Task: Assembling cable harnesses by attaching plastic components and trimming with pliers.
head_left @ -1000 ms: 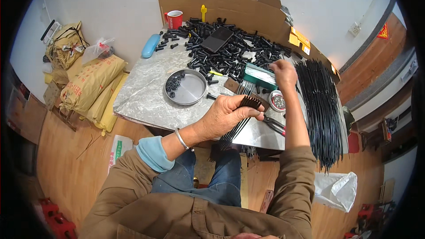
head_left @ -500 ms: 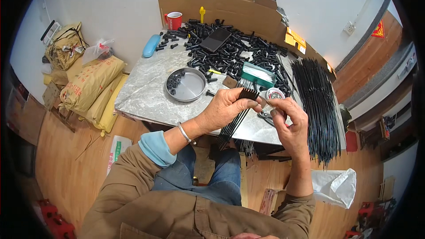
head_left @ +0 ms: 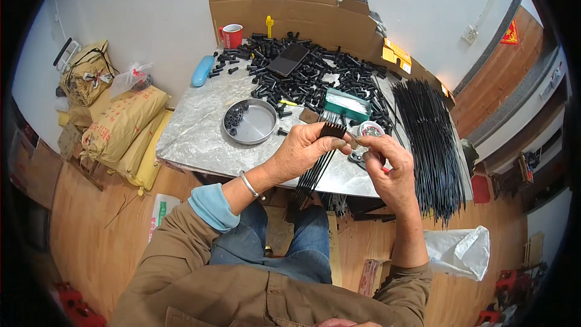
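Note:
My left hand is closed round a fan of thin black rods, their upper ends side by side above the thumb and their lengths hanging past the table's front edge. Close to those ends, my right hand pinches with thumb and forefinger; something small and thin shows at the fingertips, too small to name. Behind the hands stand a green box of pale thin sticks and a small white tub of tiny bits. A round metal pan holding small black rings lies left of them.
Black bolt-like pieces cover the back of the table, a phone on top. A red mug and blue case stand at the left. A long bundle of black rods overhangs the right edge. Cardboard walls the back.
The view has shifted slightly, so the table sits a little lower and further left. Both hands keep their grips, the right fingertips still by the rod ends.

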The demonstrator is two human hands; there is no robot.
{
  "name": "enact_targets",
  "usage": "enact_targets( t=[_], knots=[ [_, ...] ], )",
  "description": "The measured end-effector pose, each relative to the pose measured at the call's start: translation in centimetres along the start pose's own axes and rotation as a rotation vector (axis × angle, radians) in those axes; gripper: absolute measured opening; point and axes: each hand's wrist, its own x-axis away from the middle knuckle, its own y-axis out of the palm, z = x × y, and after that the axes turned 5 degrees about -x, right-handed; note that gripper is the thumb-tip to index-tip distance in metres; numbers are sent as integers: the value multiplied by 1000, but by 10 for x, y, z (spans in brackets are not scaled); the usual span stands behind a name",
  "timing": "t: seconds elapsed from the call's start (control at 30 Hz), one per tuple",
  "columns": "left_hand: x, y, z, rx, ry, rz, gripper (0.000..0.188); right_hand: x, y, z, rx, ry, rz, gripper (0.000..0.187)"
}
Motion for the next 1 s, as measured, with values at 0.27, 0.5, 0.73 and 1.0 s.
enact_targets(
  t=[0.27,0.5,0.73,1.0],
  knots=[
    [-2,2,3,0,8,-51,19,-9,-16,-7,126,-31,-41,23],
    [0,3,7,-114,28,-79,18,-17,-21,-29,506,-354,6,21],
    [0,6,7,-86,56,-105,19,-5,-12,-10,123,-70,67,17],
    [-1,4,7,-82,19,-148,20,-15,-18,-22,380,-270,23,17]
  ],
)
